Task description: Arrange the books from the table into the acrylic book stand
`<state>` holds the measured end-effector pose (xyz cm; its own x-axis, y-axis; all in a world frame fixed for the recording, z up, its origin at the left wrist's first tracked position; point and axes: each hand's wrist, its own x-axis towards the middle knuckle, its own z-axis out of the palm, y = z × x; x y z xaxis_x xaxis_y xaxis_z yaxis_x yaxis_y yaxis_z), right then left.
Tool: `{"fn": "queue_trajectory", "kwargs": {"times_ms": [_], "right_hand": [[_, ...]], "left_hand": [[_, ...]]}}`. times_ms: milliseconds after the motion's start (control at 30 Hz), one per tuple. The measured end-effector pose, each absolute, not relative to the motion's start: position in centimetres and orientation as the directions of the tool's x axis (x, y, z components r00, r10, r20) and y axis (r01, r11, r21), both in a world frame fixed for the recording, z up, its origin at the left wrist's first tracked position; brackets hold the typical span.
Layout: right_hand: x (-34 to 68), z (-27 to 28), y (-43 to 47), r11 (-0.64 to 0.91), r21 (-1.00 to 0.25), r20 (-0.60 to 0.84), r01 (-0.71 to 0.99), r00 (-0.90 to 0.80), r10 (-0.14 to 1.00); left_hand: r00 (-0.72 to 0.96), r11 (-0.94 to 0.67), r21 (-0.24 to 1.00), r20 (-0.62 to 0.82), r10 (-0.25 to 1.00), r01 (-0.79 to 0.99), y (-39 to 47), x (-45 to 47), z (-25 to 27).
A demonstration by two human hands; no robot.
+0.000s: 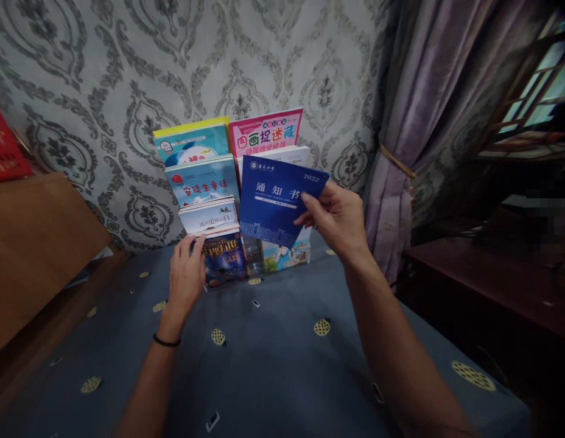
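My right hand [340, 219] pinches the right edge of a blue booklet [268, 213] marked 2022, tilted in front of the right column of books. At the upper left corner of a dark blue book [226, 258], my left hand [188, 267] has its fingers closed around the edge. Behind that book, in rising steps, stand a white book [209, 218], a light blue book [203, 182] and a teal book [195, 149]. A pink book [266, 129] stands at the back right. The blue booklet hides most of a white book [301, 155] and part of a colourful book [287, 257].
The books stand on a blue cloth [273, 353] with pineapple prints, near a patterned wall [246, 67]. A brown box [40, 243] with a red item [6, 146] on it is at left. To the right are a tied purple curtain [401, 121] and a dark red surface [483, 274].
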<state>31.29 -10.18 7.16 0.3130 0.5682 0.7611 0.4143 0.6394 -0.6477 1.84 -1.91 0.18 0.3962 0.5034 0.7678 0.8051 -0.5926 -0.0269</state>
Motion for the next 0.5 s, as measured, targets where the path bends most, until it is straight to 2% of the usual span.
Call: {"fn": "queue_trajectory", "kwargs": {"times_ms": [233, 500], "right_hand": [[30.7, 7.1, -10.1, 0.652, -0.640, 0.768, 0.406, 0.332, 0.548], [28.9, 6.0, -8.6, 0.629, -0.678, 0.730, 0.381, 0.246, 0.638]], "left_hand": [[0.387, -0.563, -0.013, 0.739, 0.551, 0.826, -1.9, 2.1, 0.8], [0.385, -0.591, 0.013, 0.747, 0.542, 0.807, -1.8, 2.0, 0.6]]}}
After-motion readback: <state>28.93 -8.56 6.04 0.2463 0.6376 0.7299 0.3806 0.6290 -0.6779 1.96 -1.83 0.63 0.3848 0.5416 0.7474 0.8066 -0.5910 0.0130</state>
